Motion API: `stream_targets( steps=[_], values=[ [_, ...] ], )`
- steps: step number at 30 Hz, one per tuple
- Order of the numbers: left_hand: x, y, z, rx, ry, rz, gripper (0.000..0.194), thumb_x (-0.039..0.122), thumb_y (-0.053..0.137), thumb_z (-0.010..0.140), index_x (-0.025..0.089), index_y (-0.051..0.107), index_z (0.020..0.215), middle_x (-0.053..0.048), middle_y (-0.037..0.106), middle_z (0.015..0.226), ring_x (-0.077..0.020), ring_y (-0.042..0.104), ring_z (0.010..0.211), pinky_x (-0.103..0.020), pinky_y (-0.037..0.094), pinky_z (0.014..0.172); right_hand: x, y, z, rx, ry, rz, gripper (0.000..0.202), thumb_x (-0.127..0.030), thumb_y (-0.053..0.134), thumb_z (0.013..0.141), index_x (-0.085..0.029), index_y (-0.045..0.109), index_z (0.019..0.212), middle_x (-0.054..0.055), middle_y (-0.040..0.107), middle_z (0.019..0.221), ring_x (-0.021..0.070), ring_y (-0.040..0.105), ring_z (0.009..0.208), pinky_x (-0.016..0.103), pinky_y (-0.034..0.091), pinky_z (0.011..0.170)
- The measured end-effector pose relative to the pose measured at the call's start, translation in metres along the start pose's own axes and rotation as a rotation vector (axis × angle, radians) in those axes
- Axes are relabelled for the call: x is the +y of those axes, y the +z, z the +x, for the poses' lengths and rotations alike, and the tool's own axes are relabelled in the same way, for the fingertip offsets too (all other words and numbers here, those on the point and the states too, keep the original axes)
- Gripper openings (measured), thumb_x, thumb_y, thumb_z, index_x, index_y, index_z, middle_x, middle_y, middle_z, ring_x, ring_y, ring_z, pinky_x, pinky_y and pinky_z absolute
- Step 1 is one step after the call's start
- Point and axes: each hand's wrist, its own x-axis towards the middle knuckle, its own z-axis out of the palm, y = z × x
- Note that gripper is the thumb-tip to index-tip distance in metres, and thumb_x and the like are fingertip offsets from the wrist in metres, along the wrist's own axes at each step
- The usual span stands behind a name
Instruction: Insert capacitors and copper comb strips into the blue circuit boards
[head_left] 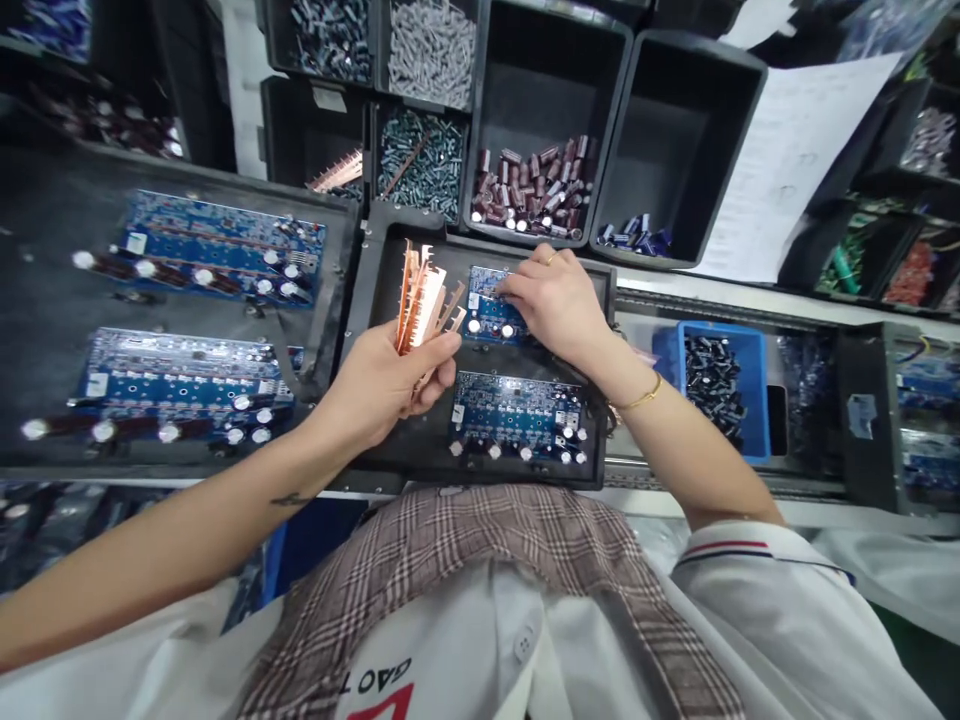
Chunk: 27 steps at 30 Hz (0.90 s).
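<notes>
My left hand is closed around a bundle of flat copper strips with toothed edges, which stick up above the thumb. With fingers pinched together, my right hand reaches down onto a blue circuit board and covers its right part. Whatever lies between those fingertips is hidden. Below it, a second blue circuit board with round silver-topped capacitors lies in the same black tray.
Another black tray on the left carries two blue boards. Black bins at the back hold brown capacitors, small green parts, grey parts and copper strips. On the right stand a blue bin of black parts and a paper sheet.
</notes>
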Motion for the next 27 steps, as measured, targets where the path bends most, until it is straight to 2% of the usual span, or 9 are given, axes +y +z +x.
stream_targets(
  steps=[4,9,14,18,22,25,27],
  values=[
    [-0.004,-0.001,0.002,0.049,-0.029,0.053,0.034,0.041,0.072,0.078,0.018,0.049,0.068,-0.002,0.057,0.054,-0.0073,0.043,0.035,-0.019,0.023,0.029,0.01,0.003,-0.004,0.03,-0.025,0.046,0.021,-0.021,0.047,0.094,-0.025,0.067,0.091,0.002,0.058,0.078,0.0252,0.053,0.099,0.048,0.04,0.093],
    [-0.008,0.003,-0.001,-0.001,-0.003,-0.014,0.038,0.044,0.068,0.083,0.02,0.04,0.07,0.006,0.041,0.05,-0.0038,0.03,0.035,-0.018,0.018,0.032,0.013,0.001,-0.006,0.032,-0.032,0.061,0.019,-0.022,0.05,0.093,-0.024,0.069,0.09,0.003,0.061,0.079,0.027,0.053,0.1,0.05,0.038,0.093],
    [-0.004,0.011,-0.004,-0.055,-0.016,-0.165,0.034,0.039,0.061,0.088,0.02,0.037,0.076,0.006,0.036,0.06,-0.0032,0.03,0.043,-0.015,0.023,0.038,0.013,0.007,-0.002,0.038,-0.037,0.076,0.018,-0.022,0.052,0.092,-0.024,0.07,0.087,0.002,0.062,0.079,0.0268,0.054,0.1,0.049,0.038,0.094],
    [0.0,0.013,-0.006,-0.059,-0.058,-0.248,0.023,0.028,0.055,0.093,0.02,0.039,0.079,0.005,0.04,0.065,-0.0039,0.034,0.047,-0.015,0.029,0.041,0.015,0.002,-0.003,0.024,-0.013,0.125,0.021,-0.021,0.052,0.091,-0.024,0.071,0.084,0.003,0.061,0.08,0.0271,0.054,0.101,0.052,0.037,0.096],
    [-0.002,0.02,-0.008,-0.083,-0.048,-0.291,0.014,0.022,0.054,0.092,0.019,0.043,0.084,0.004,0.045,0.069,-0.0041,0.038,0.048,-0.015,0.03,0.042,-0.009,-0.018,-0.008,0.041,0.087,0.295,0.011,-0.026,0.062,0.088,-0.023,0.073,0.087,0.004,0.061,0.094,0.0264,0.054,0.107,0.051,0.04,0.098],
    [-0.004,0.028,-0.012,-0.116,0.023,-0.271,0.012,0.026,0.056,0.091,0.02,0.047,0.095,0.003,0.05,0.072,-0.0062,0.045,0.052,-0.016,0.036,0.044,-0.041,-0.032,-0.015,0.024,0.171,0.631,0.014,-0.034,0.064,0.087,-0.022,0.07,0.089,0.004,0.062,0.105,0.0199,0.058,0.104,0.039,0.049,0.091],
    [-0.005,0.03,-0.014,-0.104,0.075,-0.253,0.02,0.029,0.058,0.09,0.021,0.048,0.105,0.002,0.054,0.077,-0.0077,0.049,0.055,-0.018,0.041,0.047,-0.055,-0.038,-0.019,0.058,0.247,0.844,0.019,-0.036,0.057,0.091,-0.021,0.067,0.087,0.003,0.064,0.103,0.0151,0.062,0.097,0.032,0.052,0.083]
  ],
)
